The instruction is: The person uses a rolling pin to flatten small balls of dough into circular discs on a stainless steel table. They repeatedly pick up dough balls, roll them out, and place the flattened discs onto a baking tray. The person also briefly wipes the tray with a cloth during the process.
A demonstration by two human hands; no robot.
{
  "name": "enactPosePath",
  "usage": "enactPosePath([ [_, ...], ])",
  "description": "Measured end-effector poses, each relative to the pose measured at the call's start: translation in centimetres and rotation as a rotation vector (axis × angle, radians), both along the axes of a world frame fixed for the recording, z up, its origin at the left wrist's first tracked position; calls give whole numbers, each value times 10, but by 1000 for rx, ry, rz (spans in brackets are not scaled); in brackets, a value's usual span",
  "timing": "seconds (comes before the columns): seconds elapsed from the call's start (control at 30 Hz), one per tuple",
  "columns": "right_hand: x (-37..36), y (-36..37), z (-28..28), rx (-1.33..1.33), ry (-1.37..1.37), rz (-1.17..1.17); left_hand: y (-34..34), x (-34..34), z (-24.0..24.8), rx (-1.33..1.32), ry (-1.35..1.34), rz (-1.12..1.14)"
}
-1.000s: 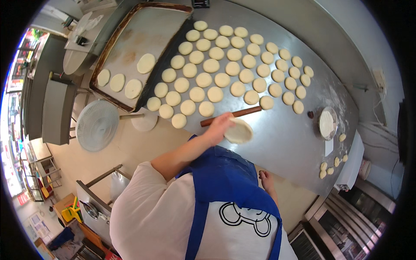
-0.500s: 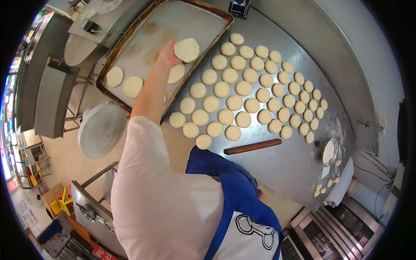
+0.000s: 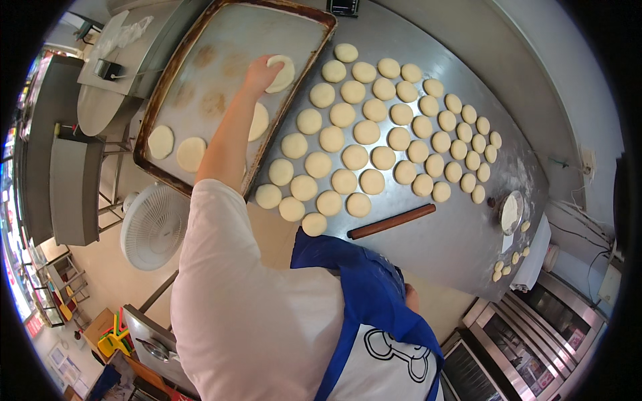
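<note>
At the right side of the baking tray (image 3: 175, 59), my left hand (image 3: 259, 73) is closed on the edge of a flattened dough round (image 3: 283, 75). My thumb lies over its top; whether its underside touches the tray I cannot tell. Just nearer, a second dough round (image 3: 259, 123) rests on the tray, partly covered by my forearm. Two more, a flat dough round (image 3: 160, 142) and its neighbour (image 3: 191, 154), lie at the tray's near left. Beside the blue apron, only a bit of skin of my right arm or hand (image 3: 411, 298) shows; its fingers are hidden.
Many small dough rounds (image 3: 366, 131) stand in rows on the metal table (image 3: 428, 234). A wooden rolling pin (image 3: 392, 221) lies near its front edge. Toward the right are a bowl of white powder (image 3: 511, 211) and small dough pieces (image 3: 506, 270). A fan (image 3: 155, 227) stands below the tray.
My left hand has turned the held dough round, which now shows narrower, with my thumb over it. The whole view has shifted slightly.
</note>
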State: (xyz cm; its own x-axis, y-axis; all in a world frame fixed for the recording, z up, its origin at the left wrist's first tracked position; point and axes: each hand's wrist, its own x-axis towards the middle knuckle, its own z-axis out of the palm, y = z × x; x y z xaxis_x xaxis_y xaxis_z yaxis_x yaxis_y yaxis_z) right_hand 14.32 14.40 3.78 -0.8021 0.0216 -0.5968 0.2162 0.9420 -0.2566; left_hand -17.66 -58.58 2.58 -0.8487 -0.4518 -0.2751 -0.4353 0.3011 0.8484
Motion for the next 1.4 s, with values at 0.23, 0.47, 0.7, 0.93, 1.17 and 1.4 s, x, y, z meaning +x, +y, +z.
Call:
enactPosePath([
  [0.23,-69,-20,11,50,342,147,143,39,53,-922,439,-174],
  [0.47,-180,-28,-2,-285,679,509,416,180,6,-554,389,-925],
  [0.7,-284,-26,-32,-383,867,128,481,227,-20,-555,211,-675],
  [0.93,-282,-87,-67,-479,970,23,480,267,-19,-649,135,-563],
  [1.17,-217,-65,-5,-828,479,-27,470,245,-22,-619,81,-530],
  [1.4,-183,-22,-36,-385,743,362,464,202,-21,-630,167,-634],
])
